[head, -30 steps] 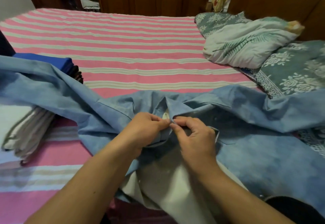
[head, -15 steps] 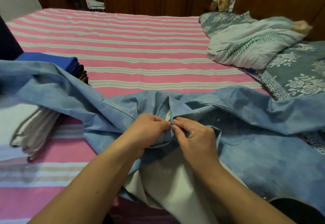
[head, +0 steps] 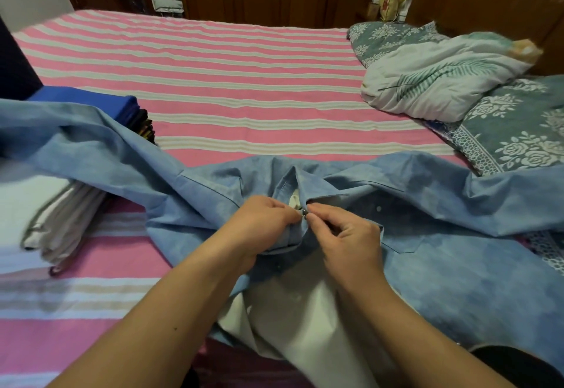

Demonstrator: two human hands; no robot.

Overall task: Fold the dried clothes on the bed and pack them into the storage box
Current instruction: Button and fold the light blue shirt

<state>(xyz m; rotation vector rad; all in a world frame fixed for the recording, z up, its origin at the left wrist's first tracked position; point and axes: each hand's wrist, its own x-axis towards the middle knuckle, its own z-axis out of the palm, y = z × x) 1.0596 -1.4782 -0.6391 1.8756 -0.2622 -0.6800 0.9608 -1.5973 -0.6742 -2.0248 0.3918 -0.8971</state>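
While both hands work at its collar, the scene reads so:

Shirt: a light blue shirt (head: 442, 265) lies spread across the near side of the bed (head: 229, 82), its sleeves thrown out to left and right, its pale inside showing toward the person.
Left hand: the left hand (head: 262, 223) has its fingers curled round the left edge of the shirt front just under the collar, gripping the cloth.
Right hand: the right hand (head: 345, 235) pinches the opposite edge of the shirt front, thumb and forefinger closed tight, the tips of both hands meeting.
Button: a small dark button (head: 303, 212) sits right between the fingertips of the two hands; whether it is fastened I cannot tell.
Folded pile: a stack of pale folded clothes (head: 61, 220) rests on the bed at the left, the shirt's left sleeve draped over its far part.
Blue stack: a folded deep blue cloth (head: 100, 104) tops a dark pile just behind that sleeve.
Bedding: a white leaf-printed quilt (head: 442, 76) is bundled on grey rose-patterned pillows (head: 518, 131) at the right.
Bed cover: pink and pale stripes.
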